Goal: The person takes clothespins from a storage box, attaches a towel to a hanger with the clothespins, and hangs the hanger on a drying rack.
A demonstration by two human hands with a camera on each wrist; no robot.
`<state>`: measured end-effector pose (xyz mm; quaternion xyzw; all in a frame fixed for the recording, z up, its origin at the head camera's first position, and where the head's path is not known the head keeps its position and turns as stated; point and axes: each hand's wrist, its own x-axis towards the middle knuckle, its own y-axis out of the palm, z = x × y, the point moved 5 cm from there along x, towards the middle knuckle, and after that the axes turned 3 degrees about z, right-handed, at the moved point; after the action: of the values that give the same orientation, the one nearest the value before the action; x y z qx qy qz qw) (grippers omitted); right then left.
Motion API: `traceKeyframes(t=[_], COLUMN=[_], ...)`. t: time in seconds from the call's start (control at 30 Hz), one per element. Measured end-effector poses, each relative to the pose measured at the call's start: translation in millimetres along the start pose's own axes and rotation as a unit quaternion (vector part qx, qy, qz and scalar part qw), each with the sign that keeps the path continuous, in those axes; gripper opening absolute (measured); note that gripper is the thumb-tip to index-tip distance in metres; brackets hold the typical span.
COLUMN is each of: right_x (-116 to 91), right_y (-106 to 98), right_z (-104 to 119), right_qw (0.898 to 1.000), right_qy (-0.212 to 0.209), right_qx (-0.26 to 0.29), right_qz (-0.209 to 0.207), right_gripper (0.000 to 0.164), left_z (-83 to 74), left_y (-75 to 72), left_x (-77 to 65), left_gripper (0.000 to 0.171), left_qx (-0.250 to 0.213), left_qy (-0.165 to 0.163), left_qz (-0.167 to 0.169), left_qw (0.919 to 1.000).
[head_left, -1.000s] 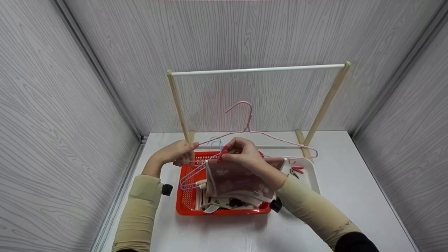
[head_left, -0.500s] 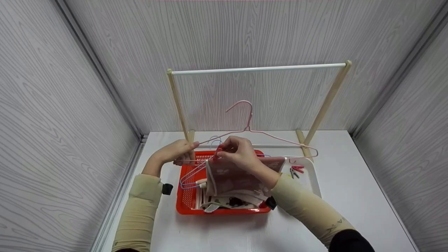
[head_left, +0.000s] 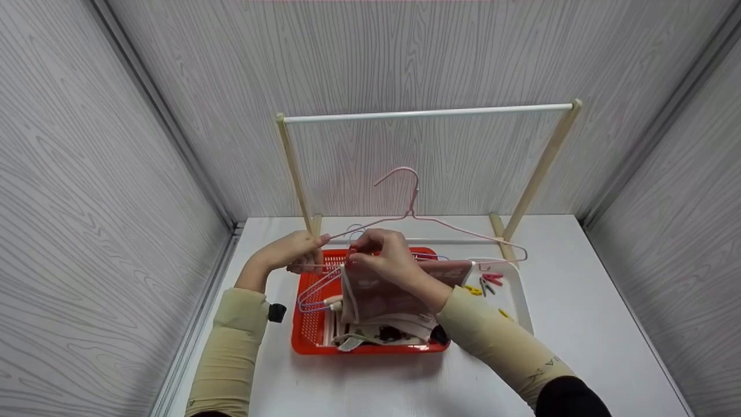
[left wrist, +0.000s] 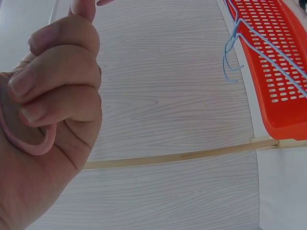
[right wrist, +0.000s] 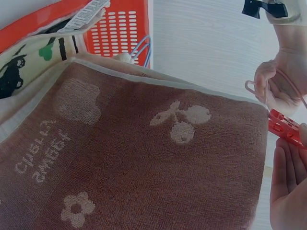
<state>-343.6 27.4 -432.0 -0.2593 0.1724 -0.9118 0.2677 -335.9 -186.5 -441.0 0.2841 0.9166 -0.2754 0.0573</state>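
A pink wire hanger (head_left: 412, 212) is held up over the basket, its hook upward. My left hand (head_left: 295, 250) grips its left end, fingers curled round the wire in the left wrist view. Over the hanger's lower bar hangs a brownish-pink towel (head_left: 388, 295) with pale flower and cherry patterns (right wrist: 182, 132). My right hand (head_left: 388, 258) pinches a red clothespin (right wrist: 285, 127) at the towel's upper left corner, right at the bar. In the head view the fingers cover most of the clothespin.
Below stands a red basket (head_left: 310, 346) with folded cloths and blue hangers (head_left: 317, 289). To its right, a white tray (head_left: 525, 310) holds pink (head_left: 492, 278), dark and yellow clothespins (head_left: 473, 290). Behind rises a wooden rack with a white bar (head_left: 428, 114).
My right hand has slid left along the towel's top edge with the red clothespin, reaching the left corner. The left hand and hanger have hardly moved. Yellow clothespins have come into sight.
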Motion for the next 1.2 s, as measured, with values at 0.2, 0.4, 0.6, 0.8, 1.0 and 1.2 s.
traceKeyframes(t=[0.2,0.4,0.6,0.8,1.0,1.2], right_x=[2,4,4,3,1,-1], right_y=[4,9,12,12,13,14], right_z=[1,0,-1,-4,-7,-10], right_qw=[1.0,0.999,0.999,0.998,0.997,0.996], right_qy=[-0.002,0.004,0.009,0.015,0.019,0.031], right_qx=[-0.011,-0.018,-0.017,-0.027,-0.046,-0.054], right_qz=[0.012,0.03,0.044,0.049,0.057,0.057], right_gripper=[0.012,0.01,0.009,0.01,0.014,0.018], left_z=[-0.8,-2.4,-3.6,-3.4,-3.4,-3.5], left_y=[-0.2,0.3,2.0,3.2,4.2,5.6], left_x=[0.2,2.2,2.5,3.6,4.7,4.2], left_gripper=[0.084,0.086,0.086,0.083,0.09,0.097], left_qx=[0.006,0.011,0.01,0.018,0.014,0.007], left_qy=[-0.003,0.0,-0.007,0.0,-0.003,-0.004], left_qz=[-0.001,-0.001,-0.001,0.003,0.005,0.003], left_qw=[1.0,0.9999,0.9999,0.9998,0.9999,1.0])
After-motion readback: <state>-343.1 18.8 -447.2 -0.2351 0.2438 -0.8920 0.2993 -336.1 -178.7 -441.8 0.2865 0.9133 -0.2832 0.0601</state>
